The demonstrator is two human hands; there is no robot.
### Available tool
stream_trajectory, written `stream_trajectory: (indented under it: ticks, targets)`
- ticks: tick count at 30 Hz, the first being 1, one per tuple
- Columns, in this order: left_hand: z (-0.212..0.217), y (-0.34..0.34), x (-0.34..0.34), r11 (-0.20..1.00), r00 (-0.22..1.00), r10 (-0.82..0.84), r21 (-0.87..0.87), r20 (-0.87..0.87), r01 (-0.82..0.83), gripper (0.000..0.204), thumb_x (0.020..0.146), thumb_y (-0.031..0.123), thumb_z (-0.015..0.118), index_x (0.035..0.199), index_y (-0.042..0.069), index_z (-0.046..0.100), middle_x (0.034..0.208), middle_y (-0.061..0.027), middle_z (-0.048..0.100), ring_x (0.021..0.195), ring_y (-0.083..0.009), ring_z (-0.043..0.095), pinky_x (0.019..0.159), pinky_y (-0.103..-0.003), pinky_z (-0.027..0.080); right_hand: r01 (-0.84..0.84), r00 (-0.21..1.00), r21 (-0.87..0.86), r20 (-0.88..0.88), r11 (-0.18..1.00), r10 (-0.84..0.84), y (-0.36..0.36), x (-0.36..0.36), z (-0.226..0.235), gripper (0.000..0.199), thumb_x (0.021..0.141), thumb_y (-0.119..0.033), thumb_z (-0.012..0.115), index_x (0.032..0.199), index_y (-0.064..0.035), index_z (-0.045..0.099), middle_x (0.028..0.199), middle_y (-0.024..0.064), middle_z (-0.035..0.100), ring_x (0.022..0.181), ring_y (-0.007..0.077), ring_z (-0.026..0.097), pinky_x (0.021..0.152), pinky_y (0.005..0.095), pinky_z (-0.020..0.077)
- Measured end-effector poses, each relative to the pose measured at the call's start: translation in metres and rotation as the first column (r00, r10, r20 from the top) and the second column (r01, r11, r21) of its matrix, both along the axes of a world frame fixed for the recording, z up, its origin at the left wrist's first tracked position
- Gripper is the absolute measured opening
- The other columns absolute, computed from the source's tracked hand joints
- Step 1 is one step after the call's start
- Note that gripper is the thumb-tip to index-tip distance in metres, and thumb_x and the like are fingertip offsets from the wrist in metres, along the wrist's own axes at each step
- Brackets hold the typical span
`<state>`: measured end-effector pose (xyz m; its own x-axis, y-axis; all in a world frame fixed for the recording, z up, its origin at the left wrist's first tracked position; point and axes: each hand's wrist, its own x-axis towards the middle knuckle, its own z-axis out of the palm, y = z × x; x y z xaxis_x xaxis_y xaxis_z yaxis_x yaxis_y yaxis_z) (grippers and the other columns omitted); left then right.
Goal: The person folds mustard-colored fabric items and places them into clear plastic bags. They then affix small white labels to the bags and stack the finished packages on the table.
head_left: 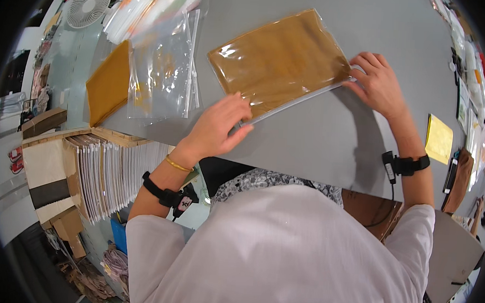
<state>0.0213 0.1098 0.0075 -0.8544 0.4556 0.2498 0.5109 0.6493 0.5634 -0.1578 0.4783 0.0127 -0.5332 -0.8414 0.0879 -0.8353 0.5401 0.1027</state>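
Observation:
A clear plastic zip bag with folded mustard-brown cloth [280, 57] inside lies flat on the grey table, tilted with its right end farther away. A whitish closure strip [302, 102] runs along its near edge. My left hand [219, 125] rests its fingertips on the bag's near left corner, the thumb held apart below the strip. At the right end of that strip, my right hand [378, 84] pinches the corner between thumb and fingers. To the left lie clear empty bags [161, 70], partly over another folded mustard cloth [109, 84].
A stack of plastic bags [151, 7] sits at the far left, near a white fan [89, 5]. Below the table's left edge stands a carton of white sheets [110, 172]. A yellow packet [439, 139] and a black pen-like item [450, 174] lie at right.

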Motion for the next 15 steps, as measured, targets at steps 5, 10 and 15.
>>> stream_trajectory:
  ticks: [5,10,15]
  targets:
    - [-0.041,0.038,-0.079,0.917,0.932,0.183,-0.288,-0.314,-0.277,0.068,0.093,0.048,0.071,0.146,0.009,0.057,0.158,-0.0202,0.045,0.152,-0.0449,0.031,0.122,-0.069,0.02,-0.058,0.996,-0.264,0.053,0.963,0.074,-0.093,-0.017,-0.029,0.072,0.098,-0.052,0.065,0.155,-0.0092,0.051,0.165,0.0082,0.045,0.156,0.0334,0.035,0.123,0.0501,0.031]
    - [-0.07,0.036,-0.089,0.921,0.928,0.251,-0.228,-0.274,-0.317,0.087,0.09,0.068,0.066,0.154,0.01,0.052,0.164,-0.0266,0.036,0.157,-0.0544,0.017,0.12,-0.078,0.005,-0.002,0.999,-0.167,-0.034,0.986,-0.003,-0.102,-0.031,-0.064,0.08,0.102,-0.06,0.055,0.166,-0.0158,0.037,0.177,0.0081,0.023,0.164,0.032,0.014,0.129,0.0574,0.0115]
    - [-0.057,0.022,-0.076,0.957,0.954,0.288,-0.018,-0.086,-0.291,0.081,0.096,0.064,0.063,0.153,0.007,0.052,0.165,-0.0269,0.036,0.158,-0.0521,0.018,0.127,-0.068,0.009,0.126,0.975,-0.13,0.201,0.984,-0.098,-0.093,-0.05,-0.07,0.071,0.106,-0.052,0.052,0.167,-0.0196,0.035,0.176,0.0103,0.023,0.163,0.033,0.017,0.129,0.0552,0.0151]
